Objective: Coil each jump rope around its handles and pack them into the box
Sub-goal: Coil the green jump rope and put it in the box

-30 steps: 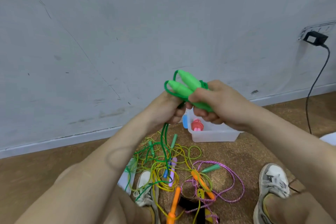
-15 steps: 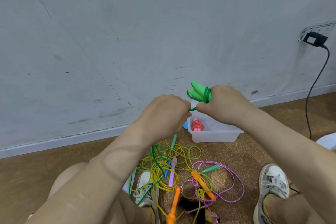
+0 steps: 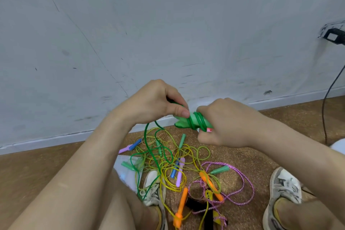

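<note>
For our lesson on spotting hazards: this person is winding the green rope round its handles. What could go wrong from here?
1. The green rope trails down into the tangled pile on the floor; pulling could snag it or drag other ropes up.
2. The coils on the green handles look few; if the left hand slackens the rope or the right hand loosens, they may unwind.

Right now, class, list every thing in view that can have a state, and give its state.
Green plastic jump-rope handles: held together, cord wound round them.
Thin green cord: partly coiled, rest trailing to the floor.
Left hand: grips one end of the handles.
Right hand: grips the other end.
Tangle of coloured ropes on floor: uncoiled.
Black wall plug: plugged in.
</note>
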Motion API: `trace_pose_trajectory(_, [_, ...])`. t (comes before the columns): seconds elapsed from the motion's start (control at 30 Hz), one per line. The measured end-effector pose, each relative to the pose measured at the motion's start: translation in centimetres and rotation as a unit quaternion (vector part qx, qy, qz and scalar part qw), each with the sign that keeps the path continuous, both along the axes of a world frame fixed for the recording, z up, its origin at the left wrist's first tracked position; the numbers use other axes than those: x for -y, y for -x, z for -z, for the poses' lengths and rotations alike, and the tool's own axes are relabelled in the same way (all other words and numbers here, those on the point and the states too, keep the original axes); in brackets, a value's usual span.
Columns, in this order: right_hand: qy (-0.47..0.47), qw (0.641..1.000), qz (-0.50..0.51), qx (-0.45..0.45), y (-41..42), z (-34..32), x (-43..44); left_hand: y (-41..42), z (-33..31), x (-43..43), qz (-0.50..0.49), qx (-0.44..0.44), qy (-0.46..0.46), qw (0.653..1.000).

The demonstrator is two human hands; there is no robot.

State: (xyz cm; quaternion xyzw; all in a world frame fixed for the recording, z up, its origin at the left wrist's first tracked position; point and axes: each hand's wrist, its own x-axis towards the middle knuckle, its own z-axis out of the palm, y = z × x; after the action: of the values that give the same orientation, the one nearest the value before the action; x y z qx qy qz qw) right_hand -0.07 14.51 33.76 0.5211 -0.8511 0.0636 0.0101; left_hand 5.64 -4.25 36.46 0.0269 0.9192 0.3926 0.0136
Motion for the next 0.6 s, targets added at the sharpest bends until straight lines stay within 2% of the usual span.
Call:
trace_pose_trajectory(0.17, [0.036,0.999,0.010,0.016,-0.6,-1.1,0.0,0.0,-0.6,0.1,0.051,0.010,-0.140,0.989])
trace_pose_trajectory(0.3, [0.068,0.990,-0.003,0.127,-0.3,-0.8,0.0,0.1,-0.2,0.1,0.081,0.066,-0.154,0.982])
trace_pose_trajectory(0.47, [0.063,0.967,-0.002,0.249,-0.5,0.2,0.5,0.0,0.3,-1.4,0.049,0.015,-0.126,0.991])
trace_pose_trajectory(0.53, [0.082,0.963,0.004,0.256,-0.6,-0.2,0.4,0.3,0.5,-1.6,0.014,0.003,-0.175,0.984])
trace_pose_trajectory(0.6, [0.122,0.952,0.004,0.280,-0.8,-0.9,0.4,0.8,1.0,-1.3,-0.012,0.024,-0.263,0.964])
